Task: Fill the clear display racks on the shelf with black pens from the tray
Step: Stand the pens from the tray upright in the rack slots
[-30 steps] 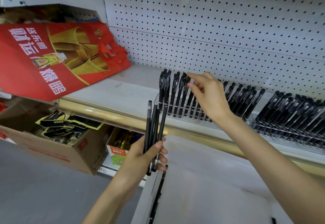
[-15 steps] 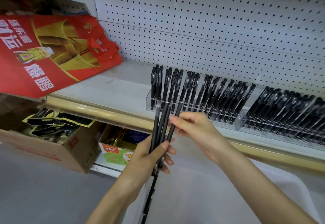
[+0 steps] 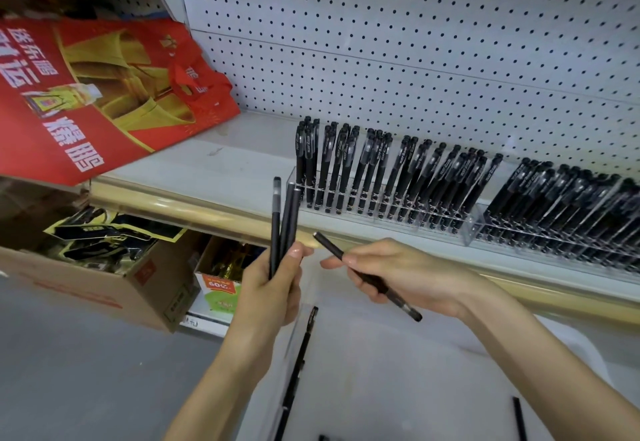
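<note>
**Pegboard shelf, one pen drawn**

Clear racks (image 3: 474, 227) stood well stocked on the shelf (image 3: 242, 170). My left hand (image 3: 273, 288) gripped three pens (image 3: 287, 219) upright; my right hand (image 3: 408, 278) pinched one pen (image 3: 374, 281) above the tray (image 3: 415, 371). Next, I judged: tip it upright and find a free slot.

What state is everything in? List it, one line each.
left hand, gripping three pens upright
right hand, pinching one pen, tilted
left rack, densely stocked
right rack, densely stocked
tray, few loose pens inside
cardboard box, open
</note>
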Motion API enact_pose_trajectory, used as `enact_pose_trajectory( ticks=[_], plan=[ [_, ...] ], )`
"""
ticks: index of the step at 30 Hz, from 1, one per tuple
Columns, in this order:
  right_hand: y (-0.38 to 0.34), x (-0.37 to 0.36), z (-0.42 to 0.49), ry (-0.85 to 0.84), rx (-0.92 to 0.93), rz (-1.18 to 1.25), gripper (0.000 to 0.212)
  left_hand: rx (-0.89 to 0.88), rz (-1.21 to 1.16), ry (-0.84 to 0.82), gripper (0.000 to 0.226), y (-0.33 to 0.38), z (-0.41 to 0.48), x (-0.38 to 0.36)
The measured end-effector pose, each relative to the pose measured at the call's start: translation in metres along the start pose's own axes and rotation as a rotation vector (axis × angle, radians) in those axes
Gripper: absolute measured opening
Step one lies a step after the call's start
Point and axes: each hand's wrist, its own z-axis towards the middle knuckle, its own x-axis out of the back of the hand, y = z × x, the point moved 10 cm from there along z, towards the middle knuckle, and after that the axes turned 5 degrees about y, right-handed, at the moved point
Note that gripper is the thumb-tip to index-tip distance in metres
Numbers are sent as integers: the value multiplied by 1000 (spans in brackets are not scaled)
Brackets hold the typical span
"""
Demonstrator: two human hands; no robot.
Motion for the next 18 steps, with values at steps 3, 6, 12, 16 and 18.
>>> enact_pose_trajectory(
  ticks=[3,6,12,16,18],
  plan=[
    [-3,0,-3,-17,60,-107,26,-14,4,-19,31,5,-2,1],
    [-12,-2,-4,-17,137,-160,21,-23,59,-62,37,8,-6,-3],
    [-18,-2,-2,16,174,-260,12,-70,136,-68,16,15,-9,-6],
    [-13,24,-3,105,125,-283,15,-63,131,-22,16,13,-6,5],
    [-12,39,-7,148,119,-219,14,-26,79,0,14,10,-4,12]
  ],
)
